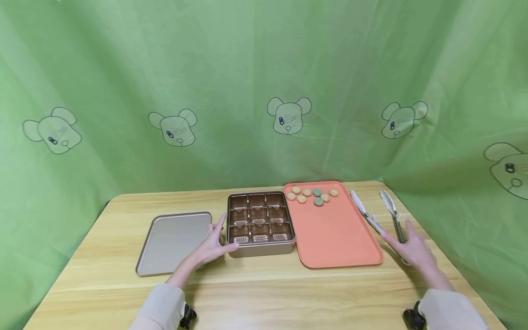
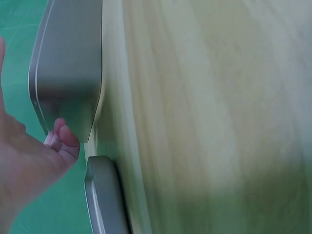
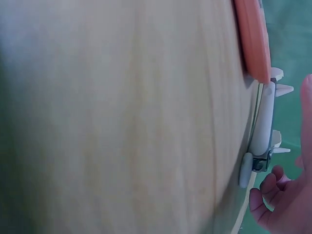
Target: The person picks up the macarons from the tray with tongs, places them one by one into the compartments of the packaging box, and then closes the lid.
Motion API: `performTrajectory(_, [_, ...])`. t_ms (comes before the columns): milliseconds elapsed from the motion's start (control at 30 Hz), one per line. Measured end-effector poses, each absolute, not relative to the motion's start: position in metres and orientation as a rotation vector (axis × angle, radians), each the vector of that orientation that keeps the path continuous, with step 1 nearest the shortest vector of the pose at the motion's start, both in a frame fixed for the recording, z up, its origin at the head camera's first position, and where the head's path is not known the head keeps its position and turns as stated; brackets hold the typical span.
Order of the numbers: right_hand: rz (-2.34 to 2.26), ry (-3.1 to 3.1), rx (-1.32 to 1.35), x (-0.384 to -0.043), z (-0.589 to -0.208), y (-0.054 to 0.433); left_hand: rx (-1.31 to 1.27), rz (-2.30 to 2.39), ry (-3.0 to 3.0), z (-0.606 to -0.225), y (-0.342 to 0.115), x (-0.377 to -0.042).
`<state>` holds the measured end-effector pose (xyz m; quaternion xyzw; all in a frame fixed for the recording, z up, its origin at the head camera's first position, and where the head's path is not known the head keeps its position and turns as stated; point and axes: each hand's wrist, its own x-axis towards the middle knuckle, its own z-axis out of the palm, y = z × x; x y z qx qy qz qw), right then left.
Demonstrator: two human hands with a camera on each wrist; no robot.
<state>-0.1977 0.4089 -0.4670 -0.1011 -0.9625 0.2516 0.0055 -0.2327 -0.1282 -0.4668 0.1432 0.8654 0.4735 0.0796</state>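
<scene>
Beside the left front corner of a brown metal box (image 1: pixel 264 250), my left hand (image 1: pixel 211 247) has its thumb and index finger spread. A clear plastic insert (image 1: pixel 258 215) with several square compartments sits in the box. In the left wrist view, the little fingers of that hand bend close to the box wall (image 2: pixel 68 73). My right hand (image 1: pixel 414 252) hovers over the handle end of metal tongs (image 1: pixel 373 223), whose arms stand wide apart. From the right wrist view, its fingers are loosely bent beside the tongs (image 3: pixel 263 119), with nothing held.
A coral tray (image 1: pixel 334 233) lies between box and tongs, with several beige macarons (image 1: pixel 301 199) and two teal macarons (image 1: pixel 318 201) at its back. Left of the box lies a flat metal lid (image 1: pixel 175 243). Green curtain (image 1: pixel 231 91) surrounds the wooden table (image 1: pixel 288 293).
</scene>
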Motion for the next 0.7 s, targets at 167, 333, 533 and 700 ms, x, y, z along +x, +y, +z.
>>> performTrajectory(167, [0.787, -3.045, -0.303, -0.1992, -0.4702, 0.4086, 0.387, 1.395, 2.605, -0.4677, -0.1267, -0.2307])
performTrajectory(333, [0.793, -3.073, -0.320, -0.2015, -0.4730, 0.4093, 0.373, 1.385, 2.597, -0.4699, -0.1254, -0.2300])
performTrajectory(533, [0.748, -3.105, -0.350, -0.2037, -0.4751, 0.4113, 0.378, 1.403, 2.616, -0.4744, -0.1232, -0.2304])
performTrajectory(700, [0.698, -3.120, -0.327, -0.2033, -0.4765, 0.4158, 0.379, 1.396, 2.620, -0.4761, -0.1199, -0.2323])
